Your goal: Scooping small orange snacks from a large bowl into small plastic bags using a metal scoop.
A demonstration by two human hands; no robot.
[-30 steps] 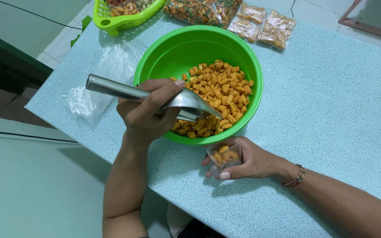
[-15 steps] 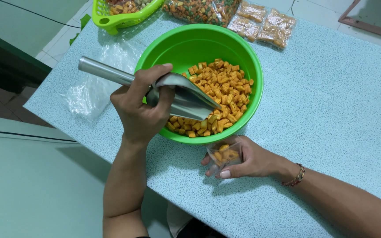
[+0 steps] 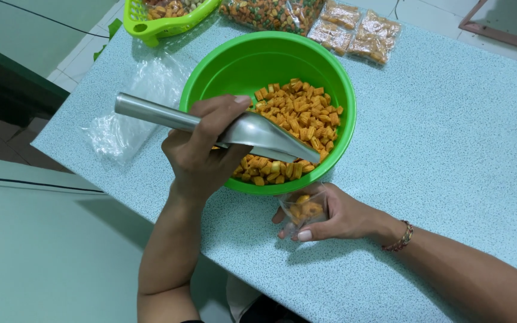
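Past our fingertips we see a yellow-green plastic basket [image 3: 151, 27] at the table's far edge, and beside it clear packets of mixed snacks [image 3: 270, 13] and two smaller sealed packets [image 3: 360, 33] of the orange pieces. A heap of crinkled clear bags [image 3: 133, 104] lies just beyond the knuckles of our left hand [image 3: 201, 155], under the tail of the scoop handle. The speckled pale-blue table [image 3: 450, 149] is smooth and hard.

Our left fingers are curled tight round the metal scoop [image 3: 252, 131], thumb pressed on top; it is a dull silver tube that widens into a pointed trough, its tip over the near rim of the round green plastic bowl [image 3: 234, 66]. The bowl holds small ridged orange snack pieces [image 3: 297, 113], heaped toward our side.

Just below the bowl's rim our right hand [image 3: 330, 215] pinches a small clear bag [image 3: 303, 206] between thumb and fingers, a few orange pieces inside, close under the scoop tip
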